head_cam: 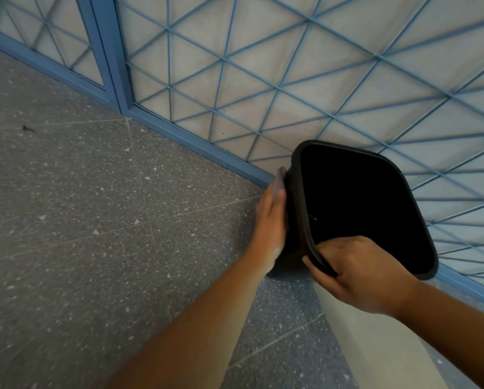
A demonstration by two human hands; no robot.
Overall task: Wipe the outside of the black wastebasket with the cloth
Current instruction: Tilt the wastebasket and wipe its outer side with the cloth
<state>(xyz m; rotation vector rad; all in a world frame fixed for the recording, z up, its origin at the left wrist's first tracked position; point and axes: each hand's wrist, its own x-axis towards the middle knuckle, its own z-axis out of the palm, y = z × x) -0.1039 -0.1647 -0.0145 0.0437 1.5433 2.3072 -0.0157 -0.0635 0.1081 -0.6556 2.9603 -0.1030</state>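
The black wastebasket (358,209) stands on the floor at the right, its open mouth facing up toward me and its inside dark. My right hand (361,272) grips its near rim, with the thumb inside and the fingers outside. My left hand (271,220) lies flat against the basket's left outer wall and presses a greyish cloth (280,179) to it. Only a small edge of the cloth shows above my fingertips; the rest is hidden under the hand.
A grey speckled floor (95,220) spreads to the left. A blue-framed gate with a diagonal wire grid (263,80) stands right behind the basket. A pale surface (375,346) lies below my right arm.
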